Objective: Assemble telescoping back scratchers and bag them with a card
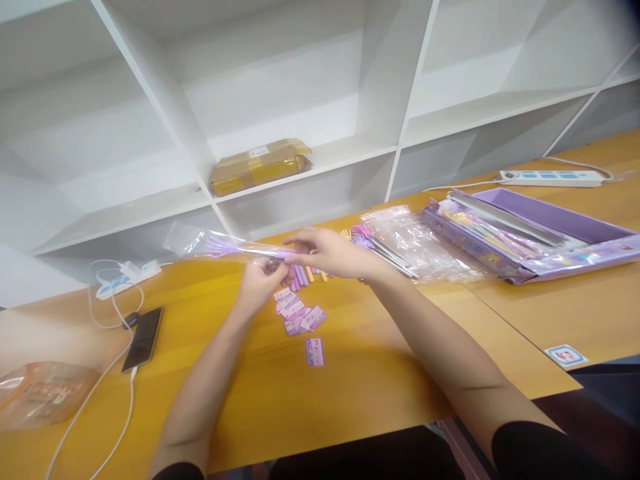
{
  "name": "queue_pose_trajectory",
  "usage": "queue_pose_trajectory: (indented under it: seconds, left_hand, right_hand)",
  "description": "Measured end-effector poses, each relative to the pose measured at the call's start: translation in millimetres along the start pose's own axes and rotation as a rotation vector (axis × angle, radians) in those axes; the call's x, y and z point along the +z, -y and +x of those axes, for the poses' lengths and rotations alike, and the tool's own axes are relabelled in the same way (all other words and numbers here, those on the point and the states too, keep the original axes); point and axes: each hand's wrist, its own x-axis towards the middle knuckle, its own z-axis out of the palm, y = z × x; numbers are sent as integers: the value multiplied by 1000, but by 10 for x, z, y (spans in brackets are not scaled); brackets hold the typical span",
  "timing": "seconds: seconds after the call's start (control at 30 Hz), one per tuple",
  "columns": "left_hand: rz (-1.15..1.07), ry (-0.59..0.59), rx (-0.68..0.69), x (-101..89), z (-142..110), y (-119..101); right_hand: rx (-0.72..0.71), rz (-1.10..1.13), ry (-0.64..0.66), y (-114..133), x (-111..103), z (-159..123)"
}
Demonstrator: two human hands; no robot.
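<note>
Above the table, my left hand (263, 279) and my right hand (327, 252) both pinch the handle end of a purple back scratcher (223, 247). Its hand-shaped head points left inside a clear plastic sleeve (187, 241). Just under my hands lie several small pink-and-purple cards (291, 307), with a single card (315, 352) nearer the front. Purple, pink and yellow handles (301, 275) show partly behind my fingers. Right of my right hand, more back scratchers (383, 247) with metal rods rest in a pile.
Clear plastic bags (420, 243) lie beside an open purple box (543, 230) holding wrapped items. A phone (143, 339) with cables, a power strip (127, 279) and an orange-printed bag (47, 395) occupy the left. A taped parcel (261, 167) sits on the white shelf (345, 152).
</note>
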Motion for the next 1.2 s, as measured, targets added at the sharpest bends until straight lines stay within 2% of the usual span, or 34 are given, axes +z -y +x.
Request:
queue_pose_trajectory:
  seconds: [0.13,0.27,0.37,0.47,0.6,0.73,0.9,1.07,1.2]
  left_hand:
    - [-41,62,9,-13,15,19]
    - [-111,48,12,-38,39,51]
    - [-250,33,-30,-42,52,53]
    - [-334,-11,-61,-70,72,35]
    - [-376,-125,-45,-197,121,11]
    - [-397,-172,-61,-284,153,20]
    - [-359,-103,-96,-176,127,69]
    - [-274,10,-118,-69,70,97]
    - [-223,40,-136,-52,45,90]
  right_hand:
    - [26,42,-53,-12,97,43]
    - [68,118,-40,33,173,53]
    - [74,162,-57,56,214,64]
    - [79,169,-48,59,194,58]
    - [149,156,69,54,38,-3]
    - [55,172,5,49,-72,-47]
    - [-6,202,-52,17,23,-7]
    - [-215,1,-189,-31,141,28]
    - [-275,-147,-256,16,168,-29]
